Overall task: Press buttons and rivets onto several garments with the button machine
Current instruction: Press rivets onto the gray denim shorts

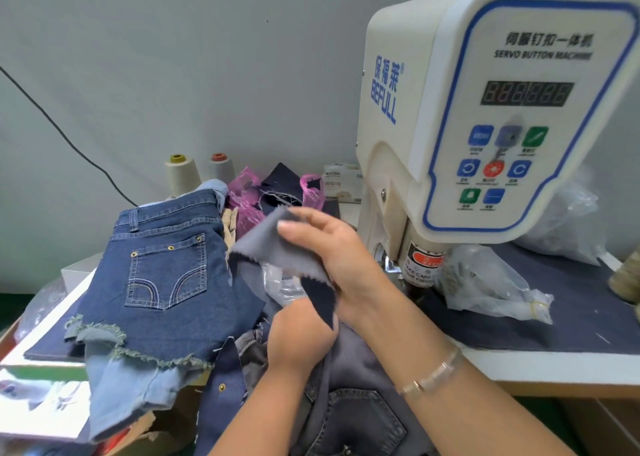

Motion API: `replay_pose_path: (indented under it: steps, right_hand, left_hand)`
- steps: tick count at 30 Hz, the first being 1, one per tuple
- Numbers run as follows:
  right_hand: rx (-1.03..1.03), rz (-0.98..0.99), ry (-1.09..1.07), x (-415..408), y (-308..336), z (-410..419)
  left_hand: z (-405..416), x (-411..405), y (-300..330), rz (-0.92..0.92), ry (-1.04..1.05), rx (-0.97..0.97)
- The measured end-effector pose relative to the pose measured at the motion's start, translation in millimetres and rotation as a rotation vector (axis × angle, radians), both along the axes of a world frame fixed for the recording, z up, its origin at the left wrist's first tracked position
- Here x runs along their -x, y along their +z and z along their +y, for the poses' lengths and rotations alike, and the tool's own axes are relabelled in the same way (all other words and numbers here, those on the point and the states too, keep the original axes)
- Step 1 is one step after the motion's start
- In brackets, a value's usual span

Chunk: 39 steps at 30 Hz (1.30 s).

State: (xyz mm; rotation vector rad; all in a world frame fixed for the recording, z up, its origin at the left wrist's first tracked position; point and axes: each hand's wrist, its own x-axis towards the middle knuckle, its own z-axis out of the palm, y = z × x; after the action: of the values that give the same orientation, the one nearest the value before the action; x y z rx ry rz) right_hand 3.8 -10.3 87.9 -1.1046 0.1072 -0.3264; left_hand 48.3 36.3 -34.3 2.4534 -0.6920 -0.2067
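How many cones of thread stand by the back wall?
2: a cream cone with a yellow core behind the denim shorts, and a grey cone with a red core just right of it. Others may be hidden behind the clutter.

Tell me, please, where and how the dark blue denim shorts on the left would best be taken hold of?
Grip the dark blue denim shorts by the waistband at the far end, coming from above. They lie flat, pocket side up, and the band is a thick, firm edge; the frayed hems nearer you are flimsier.
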Motion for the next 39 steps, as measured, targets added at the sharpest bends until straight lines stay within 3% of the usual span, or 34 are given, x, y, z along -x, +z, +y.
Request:
replay_pose_path:
  steps: [4, 7, 10, 12, 14, 17, 20, 25, 28, 31, 34, 39]
  right_hand:
    - [0.275, 0.106, -0.199, 57, -39, -1]
    - [0.609, -0.002, -0.518, 90, -71, -5]
    - [1.124, -0.218, -0.748, 113, -95, -17]
    - [1.485, -0.217, -0.731, 118, -108, -22]
    - [1.783, -0.094, -0.677, 119, -119, -24]
    - [1.989, 0.065, -0.504, 122, -130, -27]
    - [2.053, 0.147, -0.401, 124, -139, -30]
    - [1.92, 0.161, -0.538, 119, -142, -22]
    - [1.814, 0.238, -0.635, 110, -142, -15]
    - [1.835, 0.345, -0.666, 102, -142, -7]
    - [1.824, 0.375, -0.703, 97, -146, 0]
    - [1.678, 0.295, -0.7, 100, -150, 10]
  left_hand:
    - [7, 6, -9, 0.173, 0.033, 0.046]
    - [8, -1, -13, 0.01, -0.035, 0.077]
    - [1, -9, -9, -0.107, -0.1, 0.034]
    - [-1, -11, -9, -0.105, -0.128, 0.032]
    - [0, -14, -13, -0.075, -0.141, 0.016]
    - [-1, -21, -23, -0.081, -0.141, 0.036]
    - [-3, -25, -25, -0.058, -0.149, 0.089]
    - [-5, -32, -23, 0.004, -0.168, 0.094]
    - [-6, -32, -16, 0.212, -0.221, 0.283]
    - [5, -36, -2, 0.498, -0.322, 0.458]
    - [18, -41, 15, 0.601, -0.501, 0.369]
    - [27, -48, 32, 0.446, -0.689, 0.063]
